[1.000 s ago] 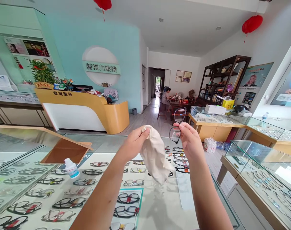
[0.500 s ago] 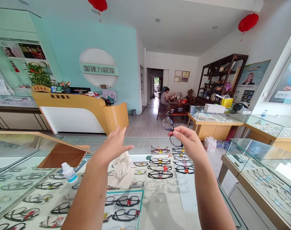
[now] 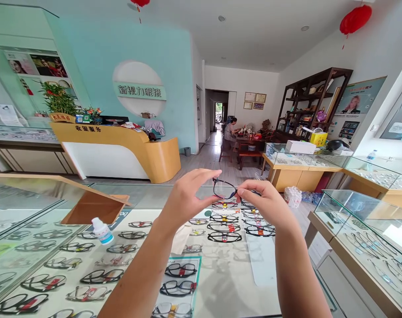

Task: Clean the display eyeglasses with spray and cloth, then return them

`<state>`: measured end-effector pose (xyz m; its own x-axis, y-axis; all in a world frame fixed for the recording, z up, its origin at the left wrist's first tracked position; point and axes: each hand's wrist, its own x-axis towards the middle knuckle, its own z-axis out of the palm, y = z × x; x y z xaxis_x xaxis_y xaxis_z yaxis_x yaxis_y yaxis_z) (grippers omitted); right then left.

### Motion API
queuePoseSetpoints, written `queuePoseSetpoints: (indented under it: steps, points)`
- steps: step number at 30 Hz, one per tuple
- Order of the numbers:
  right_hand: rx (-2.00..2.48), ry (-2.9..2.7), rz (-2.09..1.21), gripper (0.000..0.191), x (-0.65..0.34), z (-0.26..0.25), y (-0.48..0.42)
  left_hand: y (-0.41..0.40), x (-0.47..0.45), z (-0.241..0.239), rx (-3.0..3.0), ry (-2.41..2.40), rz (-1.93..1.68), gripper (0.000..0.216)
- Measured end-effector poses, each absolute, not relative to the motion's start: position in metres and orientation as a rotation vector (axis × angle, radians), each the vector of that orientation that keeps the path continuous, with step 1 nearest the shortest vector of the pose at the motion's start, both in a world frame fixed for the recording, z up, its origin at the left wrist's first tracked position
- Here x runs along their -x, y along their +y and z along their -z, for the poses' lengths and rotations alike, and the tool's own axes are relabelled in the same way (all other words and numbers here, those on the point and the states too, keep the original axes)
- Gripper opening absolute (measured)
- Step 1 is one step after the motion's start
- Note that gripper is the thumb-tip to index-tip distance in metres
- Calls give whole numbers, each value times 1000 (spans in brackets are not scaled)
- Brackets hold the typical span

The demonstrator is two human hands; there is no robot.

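Above the glass counter, my right hand [image 3: 262, 196] pinches a pair of dark-framed eyeglasses [image 3: 224, 189] near the bridge. One lens points toward my left hand [image 3: 187, 194]. Thumb and fingers of that hand are spread apart at the lens's outer edge; I cannot tell whether they touch the frame. The other lens is partly hidden behind my right hand. A pale cloth [image 3: 180, 240] lies on the counter, mostly covered by my left forearm. To the left stands a small white bottle [image 3: 102, 231] with a blue-banded label.
Rows of eyeglasses [image 3: 224, 237] show in the display counter. A tilted wooden tray [image 3: 91, 207] is at the left. More glass cases [image 3: 369, 234] run along the right. A person [image 3: 230, 130] sits at a far table.
My left hand has moved right to the eyeglasses. My right hand has lowered and turned them from upright to nearly level. The view has shifted slightly.
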<state>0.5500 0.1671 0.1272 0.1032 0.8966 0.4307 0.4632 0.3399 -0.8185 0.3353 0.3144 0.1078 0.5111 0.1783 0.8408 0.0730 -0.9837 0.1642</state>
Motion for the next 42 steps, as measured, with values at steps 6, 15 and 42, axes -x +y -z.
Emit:
queuePoseSetpoints:
  steps: [6,15,42]
  points:
    - [1298,-1541,-491,28,-554,-127,167,303,-336,-113,-2619,191,-1482,53]
    - [1280,-1559,-534,29,-551,-134,149,292,-334,-115,-2625,144,-1482,54]
    - [935,-1154,778,61,-517,-173,140,246,-330,-215,-2370,59,-2333,47]
